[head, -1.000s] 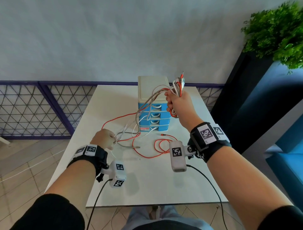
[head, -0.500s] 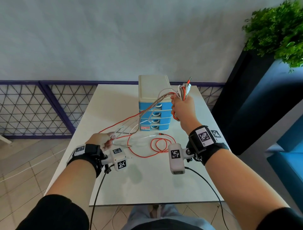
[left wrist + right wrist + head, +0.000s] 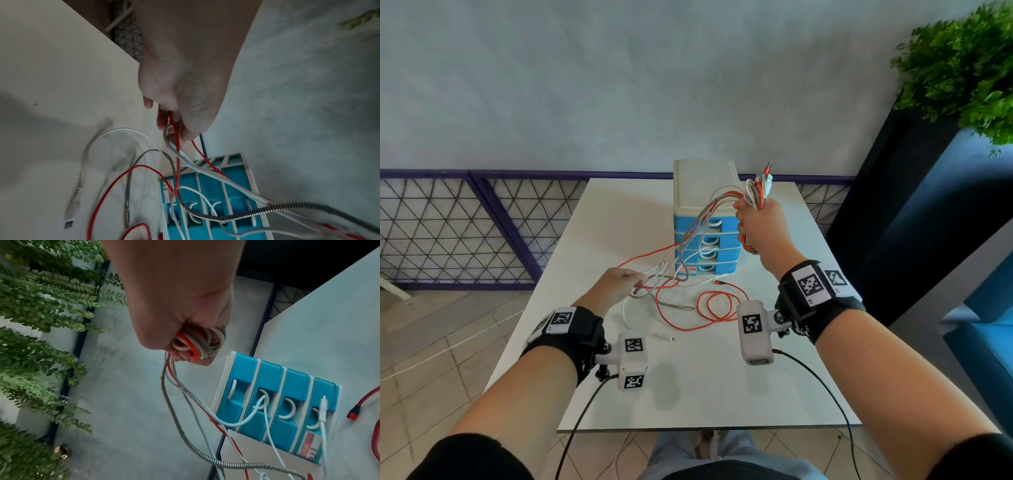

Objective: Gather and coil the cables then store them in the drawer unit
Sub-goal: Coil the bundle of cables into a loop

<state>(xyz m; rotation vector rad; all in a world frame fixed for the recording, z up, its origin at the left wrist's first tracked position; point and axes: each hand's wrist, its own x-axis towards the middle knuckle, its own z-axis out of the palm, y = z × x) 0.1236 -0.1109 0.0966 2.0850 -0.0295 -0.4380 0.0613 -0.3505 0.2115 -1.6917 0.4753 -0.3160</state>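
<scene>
My right hand point(image 3: 756, 222) is raised beside the blue drawer unit point(image 3: 705, 219) and grips a coiled bundle of cables point(image 3: 197, 340): red, white and braided silver. The cable ends point(image 3: 763, 181) stick up above the fist. From the bundle the strands run down to my left hand point(image 3: 616, 284), which pinches the red and white cables point(image 3: 173, 129) low over the white table point(image 3: 722, 394). More slack lies on the table: a red loop point(image 3: 719, 305), a braided silver end point(image 3: 678, 305) and a white plug end point(image 3: 662, 335). All drawers look closed.
The drawer unit stands at the table's far middle, in front of a grey wall. A dark planter with a green plant point(image 3: 962, 68) stands to the right. A purple mesh fence point(image 3: 465, 222) runs along the left. A blue seat point(image 3: 989, 342) is at far right.
My left hand has slid along the cables and drawn slightly back toward me. The right hand lowered a little with the bundle; the slack cables shifted on the table.
</scene>
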